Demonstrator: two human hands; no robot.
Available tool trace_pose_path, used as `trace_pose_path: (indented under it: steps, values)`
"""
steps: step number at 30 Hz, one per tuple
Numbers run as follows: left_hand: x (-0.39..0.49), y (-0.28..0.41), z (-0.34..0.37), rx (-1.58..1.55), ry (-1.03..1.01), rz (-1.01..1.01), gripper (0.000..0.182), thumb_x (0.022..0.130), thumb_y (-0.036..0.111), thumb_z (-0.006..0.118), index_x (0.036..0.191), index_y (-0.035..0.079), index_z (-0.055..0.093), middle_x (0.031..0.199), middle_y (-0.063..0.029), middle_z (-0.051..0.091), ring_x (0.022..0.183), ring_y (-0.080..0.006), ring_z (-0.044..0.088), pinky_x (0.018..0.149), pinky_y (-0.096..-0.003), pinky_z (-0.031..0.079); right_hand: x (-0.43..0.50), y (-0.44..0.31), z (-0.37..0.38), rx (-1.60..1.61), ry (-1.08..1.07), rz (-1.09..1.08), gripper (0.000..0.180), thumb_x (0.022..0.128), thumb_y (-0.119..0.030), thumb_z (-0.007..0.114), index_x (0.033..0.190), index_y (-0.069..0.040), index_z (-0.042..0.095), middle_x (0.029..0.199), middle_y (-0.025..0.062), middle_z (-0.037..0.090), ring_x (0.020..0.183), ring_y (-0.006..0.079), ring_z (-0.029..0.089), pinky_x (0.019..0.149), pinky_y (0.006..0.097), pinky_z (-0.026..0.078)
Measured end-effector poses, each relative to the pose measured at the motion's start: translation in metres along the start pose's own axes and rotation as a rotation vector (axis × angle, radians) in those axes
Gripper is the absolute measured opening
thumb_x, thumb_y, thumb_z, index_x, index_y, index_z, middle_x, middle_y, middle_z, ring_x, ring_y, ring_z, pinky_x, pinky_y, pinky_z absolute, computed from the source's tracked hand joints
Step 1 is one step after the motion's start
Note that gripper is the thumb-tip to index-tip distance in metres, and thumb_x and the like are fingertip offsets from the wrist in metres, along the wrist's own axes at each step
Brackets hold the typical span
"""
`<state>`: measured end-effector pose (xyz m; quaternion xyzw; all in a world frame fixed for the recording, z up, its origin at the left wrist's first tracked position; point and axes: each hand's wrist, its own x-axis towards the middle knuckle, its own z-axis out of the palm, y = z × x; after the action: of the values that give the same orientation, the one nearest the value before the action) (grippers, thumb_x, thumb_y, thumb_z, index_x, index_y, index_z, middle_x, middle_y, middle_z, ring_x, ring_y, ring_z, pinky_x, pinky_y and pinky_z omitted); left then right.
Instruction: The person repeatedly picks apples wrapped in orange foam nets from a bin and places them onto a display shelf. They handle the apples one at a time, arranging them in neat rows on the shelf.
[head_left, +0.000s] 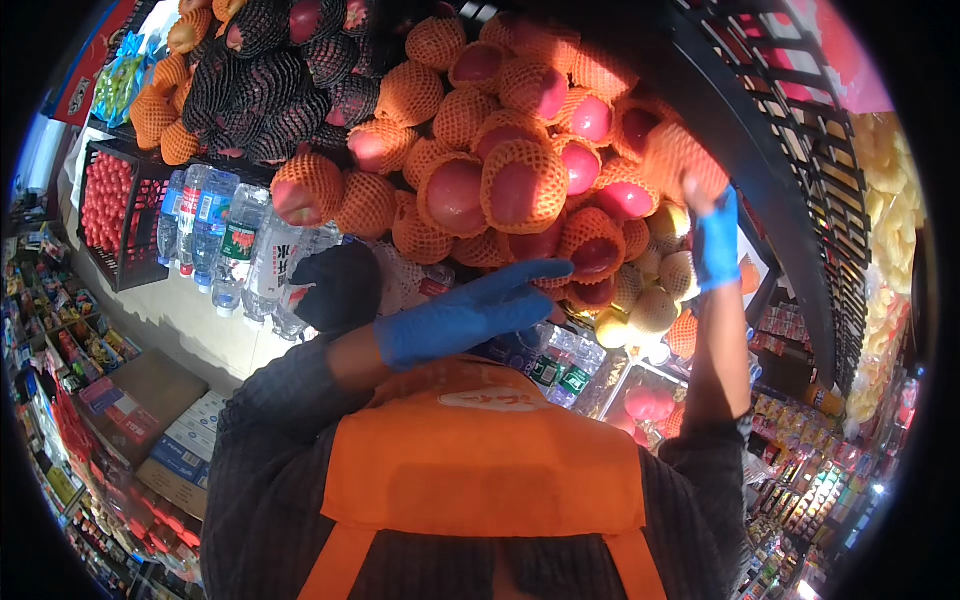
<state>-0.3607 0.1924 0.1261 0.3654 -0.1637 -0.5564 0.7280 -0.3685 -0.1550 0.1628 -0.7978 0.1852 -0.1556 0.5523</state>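
Observation:
A large heap of red apples (454, 195), most in orange foam nets, lies before me. My right hand (712, 240), in a blue glove with a bare thumb tip showing, grips a netted apple (686, 161) at the heap's right side. Motion blurs both hand and fruit, and its other fingers are hidden. My left hand (469, 311), also blue-gloved, reaches over the near edge of the heap with its fingers apart. Its fingertips are close to a netted apple (591, 251); whether they touch fruit is unclear. Nothing shows in its grasp.
Pale netted fruits (652, 309) sit right of my left hand. Black-netted fruits (259, 94) fill the far left. Plastic bottles (247, 247) and a black crate (135, 217) of small red fruit stand left. A black slatted crate (810, 150) edges the right side. Cartons (142, 405) lie lower left.

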Motion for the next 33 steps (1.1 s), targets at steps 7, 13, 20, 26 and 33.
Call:
trace_pose_path:
  steps: [7, 13, 20, 26, 33]
  values:
    - [-0.05, 0.004, -0.026, 0.114, 0.197, 0.137, 0.051, 0.1, 0.008, 0.06, 0.148, 0.006, 0.043, 0.137, -0.0063, 0.054, 0.125, -0.0153, 0.053, 0.105, -0.0309, 0.043, 0.159, 0.063, 0.002, -0.692, 0.093, -0.276, 0.069, 0.088, -0.027, 0.077, 0.143, -0.003, 0.044, 0.135, 0.0114, 0.057, 0.122, 0.0246, 0.057, 0.105, 0.0385, 0.046]
    - [-0.071, -0.003, -0.076, 0.418, 0.506, 0.617, 0.048, 0.093, -0.004, 0.065, 0.139, 0.003, 0.051, 0.143, -0.0064, 0.054, 0.127, -0.0154, 0.053, 0.103, -0.0301, 0.046, 0.191, 0.104, 0.017, -1.011, 0.037, -0.274, 0.056, 0.088, -0.029, 0.077, 0.133, -0.004, 0.055, 0.125, 0.0112, 0.063, 0.115, 0.0225, 0.06, 0.1, 0.0382, 0.048]
    - [-0.082, 0.009, -0.168, 1.524, 1.227, 0.451, 0.103, 0.061, 0.017, 0.094, 0.151, 0.014, 0.044, 0.141, -0.0196, 0.047, 0.129, -0.0389, 0.048, 0.11, -0.0453, 0.04, 0.157, 0.085, 0.003, -0.878, 0.168, -0.321, 0.043, 0.089, -0.032, 0.077, 0.121, -0.004, 0.068, 0.113, 0.0109, 0.07, 0.106, 0.0201, 0.064, 0.095, 0.0378, 0.05]
    - [-0.077, -0.003, -0.202, 1.433, 1.313, 0.372, 0.107, 0.059, 0.014, 0.094, 0.152, 0.013, 0.041, 0.135, -0.0182, 0.046, 0.126, -0.0364, 0.048, 0.108, -0.0428, 0.043, 0.065, 0.052, 0.026, -0.3, 0.253, -0.289, 0.038, 0.093, -0.028, 0.074, 0.12, -0.001, 0.066, 0.114, 0.0118, 0.069, 0.107, 0.0208, 0.062, 0.1, 0.0361, 0.046]
    - [-0.086, 0.0, -0.205, 1.023, 1.277, 0.716, 0.092, 0.069, 0.01, 0.089, 0.147, 0.005, 0.041, 0.136, -0.0153, 0.046, 0.126, -0.0315, 0.049, 0.108, -0.0426, 0.043, -0.025, 0.005, 0.062, -0.149, 0.169, -0.43, 0.057, 0.095, -0.016, 0.071, 0.144, -0.002, 0.045, 0.144, 0.012, 0.05, 0.136, 0.0232, 0.044, 0.117, 0.0367, 0.03]
